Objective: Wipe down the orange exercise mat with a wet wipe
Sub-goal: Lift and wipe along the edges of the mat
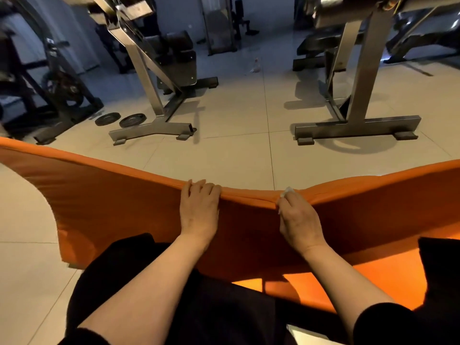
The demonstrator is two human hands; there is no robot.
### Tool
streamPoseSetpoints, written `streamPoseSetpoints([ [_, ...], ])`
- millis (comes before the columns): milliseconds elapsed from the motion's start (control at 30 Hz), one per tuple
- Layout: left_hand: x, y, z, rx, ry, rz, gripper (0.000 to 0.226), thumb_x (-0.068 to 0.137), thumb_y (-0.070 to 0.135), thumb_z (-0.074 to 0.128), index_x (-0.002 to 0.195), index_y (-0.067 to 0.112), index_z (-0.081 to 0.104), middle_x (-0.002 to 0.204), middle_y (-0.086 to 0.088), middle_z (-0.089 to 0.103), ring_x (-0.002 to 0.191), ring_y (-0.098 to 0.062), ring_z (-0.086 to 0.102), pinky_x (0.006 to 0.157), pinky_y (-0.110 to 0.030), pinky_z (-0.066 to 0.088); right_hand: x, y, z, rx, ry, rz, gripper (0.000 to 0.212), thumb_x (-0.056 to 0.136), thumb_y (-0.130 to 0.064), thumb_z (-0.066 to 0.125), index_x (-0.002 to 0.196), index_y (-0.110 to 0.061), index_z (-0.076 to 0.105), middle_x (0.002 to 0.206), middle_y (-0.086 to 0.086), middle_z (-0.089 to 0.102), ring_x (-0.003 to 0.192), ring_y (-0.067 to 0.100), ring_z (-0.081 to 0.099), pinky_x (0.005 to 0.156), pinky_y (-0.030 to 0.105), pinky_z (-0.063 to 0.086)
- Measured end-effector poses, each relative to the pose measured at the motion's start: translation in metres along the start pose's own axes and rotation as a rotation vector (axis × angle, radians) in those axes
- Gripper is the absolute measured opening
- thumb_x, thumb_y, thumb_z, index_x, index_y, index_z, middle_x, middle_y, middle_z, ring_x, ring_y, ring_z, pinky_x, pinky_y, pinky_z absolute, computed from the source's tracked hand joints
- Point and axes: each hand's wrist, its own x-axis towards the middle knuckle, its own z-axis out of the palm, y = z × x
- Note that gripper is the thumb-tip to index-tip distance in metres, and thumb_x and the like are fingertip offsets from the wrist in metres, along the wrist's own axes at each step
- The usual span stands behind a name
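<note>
The orange exercise mat (112, 202) stands tilted up on its long edge in front of me, spanning the whole width of the view, with another orange part lying flat on the floor at lower right. My left hand (199, 207) grips the mat's top edge near the middle, fingers curled over it. My right hand (298, 217) grips the same edge a little to the right, with a small white wet wipe (288, 191) pinched between its fingers and the mat. Most of the wipe is hidden under the hand.
Beyond the mat lies pale tiled floor (236, 115). Two steel machine frames (159, 120) (356, 125) stand on it at left and right. Two black weight plates (119, 119) lie at left beside a dark rack (57, 90). A white object (306, 336) sits at the bottom edge.
</note>
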Motion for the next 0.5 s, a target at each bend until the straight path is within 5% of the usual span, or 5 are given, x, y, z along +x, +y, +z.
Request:
streamPoseSetpoints([
  [67, 0.003, -0.010, -0.001, -0.005, -0.006, 0.014, 0.049, 0.084, 0.016, 0.066, 0.130, 0.025, 0.053, 0.125, 0.005, 0.059, 0.121, -0.019, 0.050, 0.112, -0.034, 0.023, 0.000, -0.002, -0.001, 0.026, -0.005, 0.016, 0.025, 0.062, 0.022, 0.066, 0.074, 0.001, 0.060, 0.084, 0.017, 0.058, 0.073, 0.033, 0.059, 0.069, 0.033, 0.052],
  [133, 0.003, -0.011, -0.004, -0.038, 0.015, 0.011, 0.041, 0.071, 0.007, 0.077, 0.107, 0.023, 0.067, 0.098, 0.005, 0.068, 0.093, -0.019, 0.061, 0.088, -0.029, 0.042, -0.002, -0.005, -0.005, 0.101, -0.031, 0.057, 0.022, 0.066, 0.017, 0.068, 0.078, 0.001, 0.061, 0.094, 0.018, 0.061, 0.088, 0.037, 0.063, 0.073, 0.036, 0.055],
  [267, -0.009, -0.001, -0.004, -0.149, 0.067, -0.001, 0.036, 0.043, 0.001, 0.084, 0.067, 0.016, 0.063, 0.061, 0.001, 0.058, 0.058, -0.024, 0.056, 0.051, -0.027, 0.034, 0.000, -0.027, -0.004, 0.303, -0.028, 0.183, 0.012, 0.078, -0.010, 0.068, 0.085, -0.006, 0.060, 0.099, 0.014, 0.058, 0.100, 0.036, 0.059, 0.078, 0.033, 0.048],
  [367, -0.017, 0.016, -0.006, -0.187, 0.089, 0.008, 0.036, 0.044, 0.011, 0.087, 0.065, 0.017, 0.058, 0.059, 0.000, 0.055, 0.056, -0.025, 0.055, 0.050, -0.028, 0.038, 0.004, -0.065, 0.010, 0.393, -0.106, 0.023, 0.024, 0.090, -0.018, 0.048, 0.099, -0.002, 0.065, 0.100, 0.018, 0.060, 0.096, 0.039, 0.061, 0.079, 0.038, 0.049],
  [500, -0.020, 0.021, -0.006, -0.223, 0.044, -0.031, 0.025, 0.069, 0.023, 0.081, 0.087, 0.018, 0.064, 0.081, 0.000, 0.063, 0.080, -0.024, 0.060, 0.069, -0.032, 0.041, 0.005, -0.064, 0.013, 0.384, -0.129, 0.004, 0.015, 0.082, 0.003, 0.062, 0.096, -0.001, 0.066, 0.101, 0.018, 0.062, 0.092, 0.038, 0.063, 0.068, 0.038, 0.054],
])
